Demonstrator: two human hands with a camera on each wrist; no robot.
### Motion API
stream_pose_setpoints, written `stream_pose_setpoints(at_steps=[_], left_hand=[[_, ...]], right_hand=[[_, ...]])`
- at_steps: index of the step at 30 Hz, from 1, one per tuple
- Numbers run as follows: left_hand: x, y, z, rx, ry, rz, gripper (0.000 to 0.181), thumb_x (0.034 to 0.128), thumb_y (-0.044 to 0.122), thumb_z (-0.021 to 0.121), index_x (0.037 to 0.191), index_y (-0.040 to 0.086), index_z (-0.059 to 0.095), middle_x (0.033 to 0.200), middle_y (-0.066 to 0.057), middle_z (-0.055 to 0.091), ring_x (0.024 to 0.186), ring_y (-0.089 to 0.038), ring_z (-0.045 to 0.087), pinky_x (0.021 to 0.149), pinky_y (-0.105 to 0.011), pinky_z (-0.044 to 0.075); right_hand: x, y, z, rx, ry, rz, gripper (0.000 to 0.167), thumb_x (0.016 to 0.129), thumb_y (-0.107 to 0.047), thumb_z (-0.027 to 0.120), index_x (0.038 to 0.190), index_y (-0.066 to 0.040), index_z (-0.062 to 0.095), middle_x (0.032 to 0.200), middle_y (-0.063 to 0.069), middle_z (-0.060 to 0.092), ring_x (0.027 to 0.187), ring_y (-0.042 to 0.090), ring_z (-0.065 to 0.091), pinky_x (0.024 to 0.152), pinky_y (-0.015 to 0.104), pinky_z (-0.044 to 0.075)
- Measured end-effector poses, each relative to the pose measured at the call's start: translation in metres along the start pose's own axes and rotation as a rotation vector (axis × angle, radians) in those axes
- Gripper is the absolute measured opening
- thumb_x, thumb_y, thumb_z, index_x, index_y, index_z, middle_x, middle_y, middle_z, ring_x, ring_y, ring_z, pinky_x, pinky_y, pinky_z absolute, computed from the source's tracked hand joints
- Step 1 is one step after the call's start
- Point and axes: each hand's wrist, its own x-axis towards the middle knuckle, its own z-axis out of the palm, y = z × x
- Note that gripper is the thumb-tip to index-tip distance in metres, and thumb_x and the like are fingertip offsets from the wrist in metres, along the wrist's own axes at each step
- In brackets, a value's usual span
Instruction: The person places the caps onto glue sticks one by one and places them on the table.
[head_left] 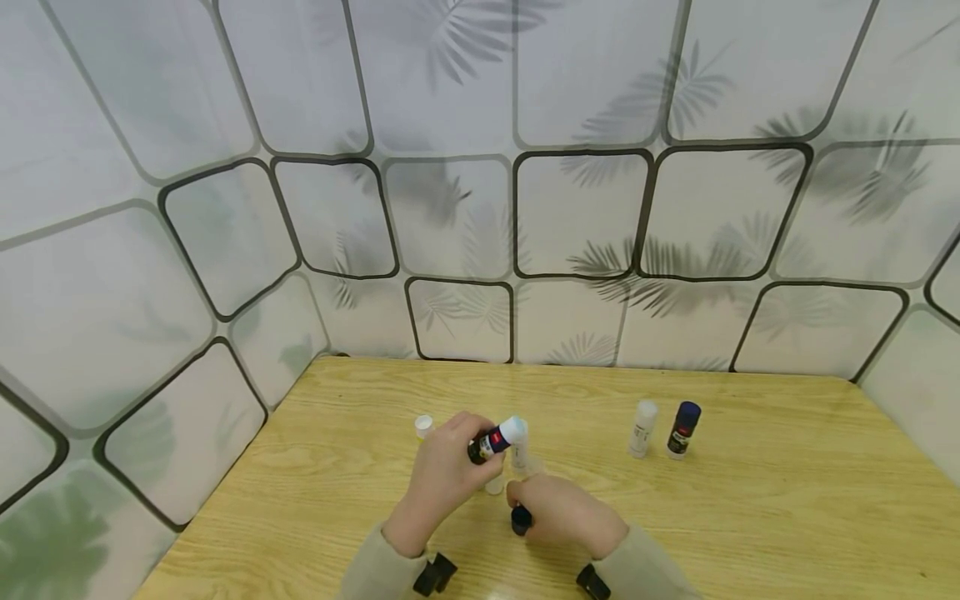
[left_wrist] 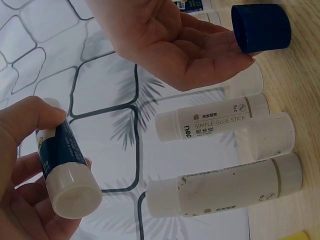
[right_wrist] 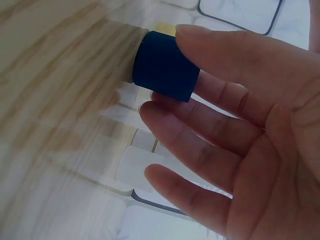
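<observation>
The glue stick [head_left: 491,443] tilts above the table [head_left: 300,467] in the head view, white end [head_left: 514,430] up, and the left hand [head_left: 450,458] grips it. The right hand [head_left: 566,510] pinches a dark blue cap [head_left: 521,521] lower down. In the left wrist view, I can't make out what is inside the white end. It looks best to hold the glue stick firm and the cap straight. A yellow thing [left_wrist: 302,236] is cut off at the edge. In the right wrist view, I can't tell if the pinched cap touches the table.
</observation>
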Motion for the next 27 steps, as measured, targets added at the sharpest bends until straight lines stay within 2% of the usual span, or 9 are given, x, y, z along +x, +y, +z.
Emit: stream_pose_setpoints(at_steps=[10,20,27], left_hand=[[0.0,0.001,0.0,-0.001,-0.008,0.011,0.019,0.0685,0.014,0.07,0.086,0.011,0.063,0.079,0.004,0.057,0.065,-0.005,0.051,0.055,-0.018,0.044],[-0.001,0.002,0.001,-0.003,-0.023,0.017,0.02,0.0686,0.014,0.07,0.086,0.012,0.062,0.079,0.004,0.056,0.065,-0.005,0.05,0.054,-0.017,0.043],[-0.001,0.002,0.001,0.002,-0.022,0.022,0.02,0.0681,0.014,0.07,0.086,0.013,0.063,0.078,0.005,0.056,0.063,-0.004,0.05,0.053,-0.017,0.042]], right_hand=[[-0.001,0.0,-0.001,0.045,-0.024,0.02,0.024,0.068,-0.001,0.069,0.078,-0.014,0.052,0.065,-0.009,0.046,0.054,0.005,0.04,0.05,0.02,0.035],[-0.008,0.002,-0.015,0.182,0.041,0.003,0.025,0.069,0.005,0.063,0.083,-0.012,0.05,0.066,-0.007,0.046,0.055,0.005,0.036,0.049,0.02,0.032],[-0.014,0.001,-0.029,0.197,0.109,-0.04,0.027,0.067,0.006,0.061,0.085,-0.011,0.049,0.07,-0.006,0.046,0.059,0.006,0.037,0.051,0.02,0.033]])
